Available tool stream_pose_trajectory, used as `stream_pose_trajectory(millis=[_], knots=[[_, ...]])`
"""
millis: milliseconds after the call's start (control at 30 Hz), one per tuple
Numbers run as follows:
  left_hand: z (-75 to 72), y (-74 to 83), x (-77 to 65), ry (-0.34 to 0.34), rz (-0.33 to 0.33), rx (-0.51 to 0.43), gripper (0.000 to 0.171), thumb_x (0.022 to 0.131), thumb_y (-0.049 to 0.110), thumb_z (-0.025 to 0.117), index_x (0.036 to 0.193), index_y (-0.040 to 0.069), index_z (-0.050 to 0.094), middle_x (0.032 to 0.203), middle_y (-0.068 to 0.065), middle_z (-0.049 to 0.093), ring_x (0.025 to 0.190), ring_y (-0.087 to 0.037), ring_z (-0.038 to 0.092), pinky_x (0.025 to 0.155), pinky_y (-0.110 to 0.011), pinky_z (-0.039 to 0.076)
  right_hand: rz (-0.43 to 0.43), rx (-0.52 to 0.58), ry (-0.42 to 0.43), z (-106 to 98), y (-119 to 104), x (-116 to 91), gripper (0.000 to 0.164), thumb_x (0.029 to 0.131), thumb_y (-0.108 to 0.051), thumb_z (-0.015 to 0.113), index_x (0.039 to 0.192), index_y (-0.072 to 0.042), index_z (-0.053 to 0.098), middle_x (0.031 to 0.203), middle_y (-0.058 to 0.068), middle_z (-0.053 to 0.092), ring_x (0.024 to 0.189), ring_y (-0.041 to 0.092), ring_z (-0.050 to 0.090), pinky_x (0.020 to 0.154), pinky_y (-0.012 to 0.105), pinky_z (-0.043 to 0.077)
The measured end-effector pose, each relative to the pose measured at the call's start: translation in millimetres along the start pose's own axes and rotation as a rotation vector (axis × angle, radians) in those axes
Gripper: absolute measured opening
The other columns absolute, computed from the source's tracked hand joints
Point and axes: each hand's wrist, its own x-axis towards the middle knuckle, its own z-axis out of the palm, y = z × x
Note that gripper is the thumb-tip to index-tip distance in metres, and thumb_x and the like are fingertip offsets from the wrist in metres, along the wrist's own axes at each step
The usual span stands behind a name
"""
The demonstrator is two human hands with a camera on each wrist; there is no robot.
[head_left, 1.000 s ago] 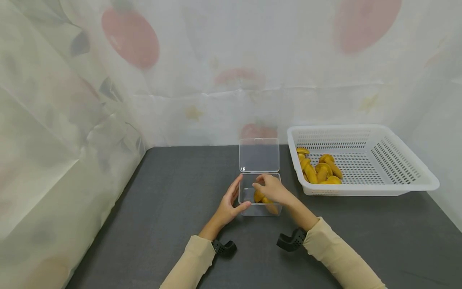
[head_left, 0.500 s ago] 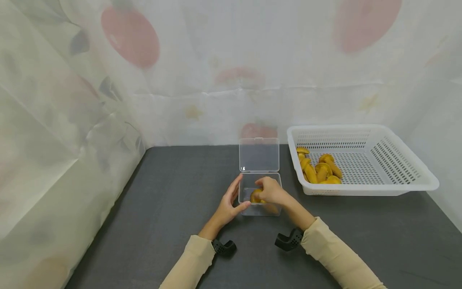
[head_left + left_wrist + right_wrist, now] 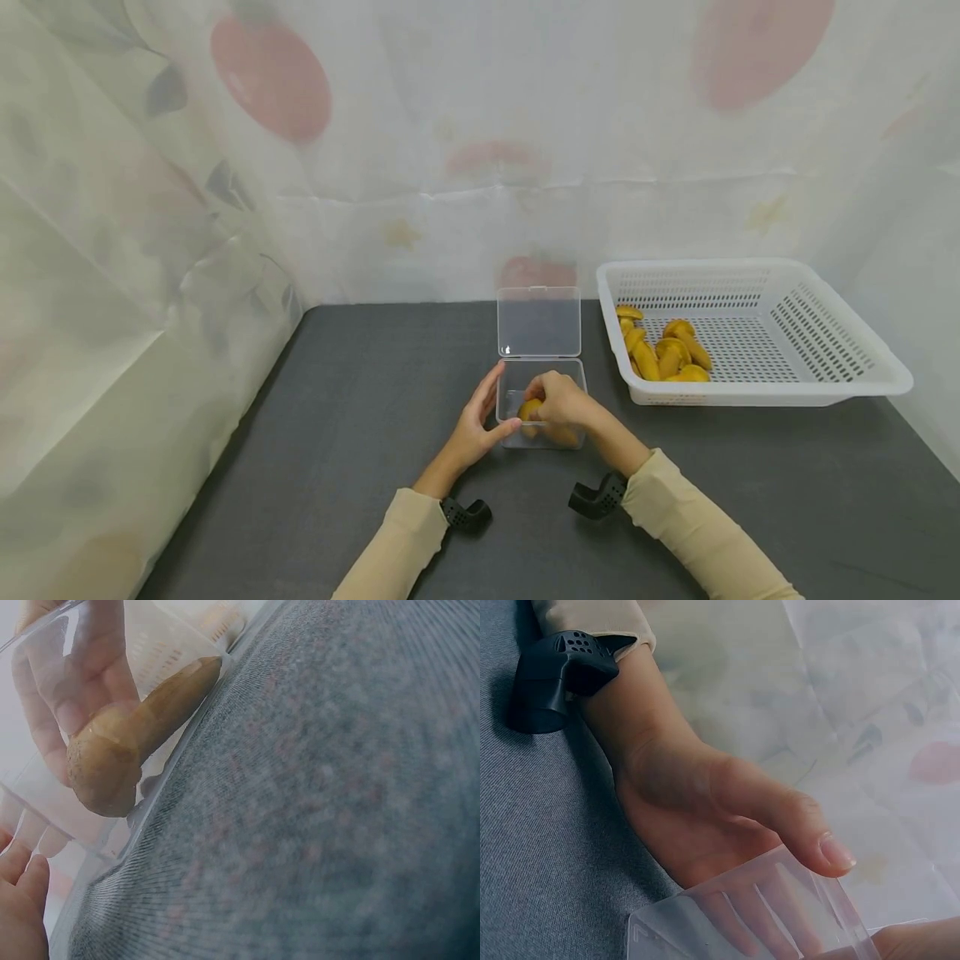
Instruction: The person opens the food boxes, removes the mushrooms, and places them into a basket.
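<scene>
A clear plastic box [image 3: 512,404] stands on the table with its hinged lid [image 3: 538,321] raised. My left hand [image 3: 472,429] steadies its left side: straight fingers lie along the outer wall, and the thumb [image 3: 832,851] touches the rim. Inside the box, my right hand [image 3: 564,402] pinches a yellow-brown mushroom [image 3: 529,410] with curled fingers. Through the clear wall, the left wrist view shows the mushroom's round cap [image 3: 105,761] and thick stem, with right-hand fingers [image 3: 71,712] against the cap. Whether another mushroom lies under the hand is hard to tell.
A white perforated basket [image 3: 750,389] stands right of the box, with several yellow mushrooms [image 3: 670,357] gathered at its left end. The dark grey tabletop [image 3: 375,400] ends at a printed curtain [image 3: 420,242] behind and at the left. Each wrist carries a black camera mount [image 3: 468,517].
My right hand has dipped lower into the box and shifted slightly left and nearer. The mushroom at its fingers has moved left too. My left hand has stayed still.
</scene>
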Motion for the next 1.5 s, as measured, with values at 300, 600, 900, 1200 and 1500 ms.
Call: stream_pose_trajectory(millis=[300, 600, 900, 1200, 1500], knots=[[1.9, -0.2, 0.1, 0.003, -0.012, 0.000, 0.083, 0.089, 0.024, 0.068, 0.155, 0.018, 0.019, 0.163, -0.011, 0.017, 0.152, -0.032, 0.016, 0.119, -0.054, 0.022, 0.052, 0.028, 0.006, -2.2, -3.5, -3.4, 0.033, 0.080, -0.002, 0.074, 0.112, 0.007, 0.068, 0.114, 0.021, 0.070, 0.101, 0.031, 0.067, 0.086, 0.039, 0.058], [1.9, 0.5, 0.7, 0.007, -0.018, 0.000, 0.082, 0.089, 0.019, 0.069, 0.155, 0.020, 0.020, 0.163, -0.010, 0.017, 0.152, -0.032, 0.016, 0.119, -0.054, 0.022, -0.009, 0.083, 0.057, -2.4, 0.2, -2.9, 0.034, 0.077, -0.001, 0.076, 0.109, 0.007, 0.069, 0.108, 0.021, 0.072, 0.095, 0.030, 0.069, 0.081, 0.037, 0.059], [0.9, 0.3, -0.3, -0.003, -0.020, 0.002, 0.083, 0.090, 0.019, 0.068, 0.156, 0.019, 0.018, 0.164, -0.011, 0.014, 0.152, -0.032, 0.013, 0.120, -0.054, 0.020, -0.067, 0.162, 0.130, -9.6, -1.1, -5.5, 0.037, 0.077, -0.004, 0.077, 0.111, 0.009, 0.067, 0.106, 0.024, 0.072, 0.092, 0.031, 0.071, 0.078, 0.035, 0.061], [0.3, -1.2, -0.4, -0.003, -0.032, 0.002, 0.082, 0.090, 0.024, 0.068, 0.156, 0.022, 0.018, 0.164, -0.008, 0.014, 0.153, -0.030, 0.013, 0.120, -0.054, 0.020, -0.068, 0.221, 0.167, -17.3, -5.1, -14.0, 0.041, 0.080, -0.007, 0.076, 0.118, 0.007, 0.065, 0.112, 0.024, 0.070, 0.100, 0.033, 0.070, 0.081, 0.035, 0.060], [-0.2, 0.1, -0.1, 0.001, -0.029, 0.006, 0.083, 0.089, 0.022, 0.068, 0.155, 0.021, 0.018, 0.164, -0.009, 0.015, 0.152, -0.031, 0.014, 0.120, -0.055, 0.020, -0.090, 0.301, 0.198, -28.1, -10.0, -21.5, 0.042, 0.082, -0.008, 0.075, 0.119, 0.006, 0.064, 0.114, 0.025, 0.069, 0.102, 0.034, 0.070, 0.082, 0.036, 0.060]])
